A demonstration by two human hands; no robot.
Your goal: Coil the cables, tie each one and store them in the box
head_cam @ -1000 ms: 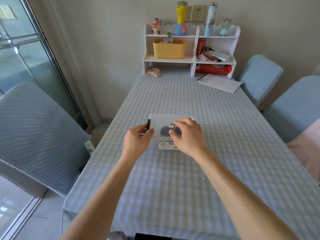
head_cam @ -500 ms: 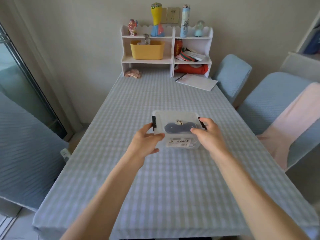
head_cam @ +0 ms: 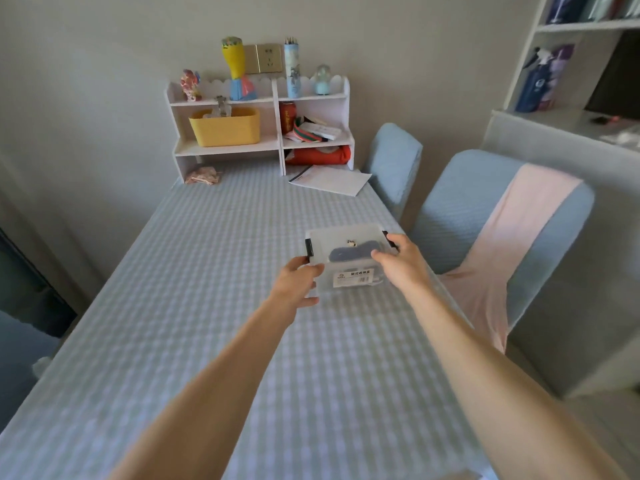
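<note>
A small clear plastic box point(head_cam: 346, 237) with a closed lid and black side latches is held between both hands near the table's right edge. Dark coiled cables point(head_cam: 349, 253) show through its lid and wall. A white label is on its near face. My left hand point(head_cam: 298, 280) grips the box's left near corner, thumb on top by the left latch. My right hand point(head_cam: 401, 263) grips the right side, fingers over the lid by the right latch. Whether the box rests on the checked tablecloth point(head_cam: 225, 271) or hangs just above it, I cannot tell.
A white desk shelf point(head_cam: 273, 147) with a yellow bin point(head_cam: 225, 126) and ornaments stands at the table's far end. Papers point(head_cam: 329, 180) lie beside it. Two blue-covered chairs point(head_cam: 485, 209) stand along the right edge, one draped in pink cloth. A bookcase is at far right.
Both hands shifted from the lid's top to the box's sides and carried it to the right, toward the table's right edge. The camera view has swung right.
</note>
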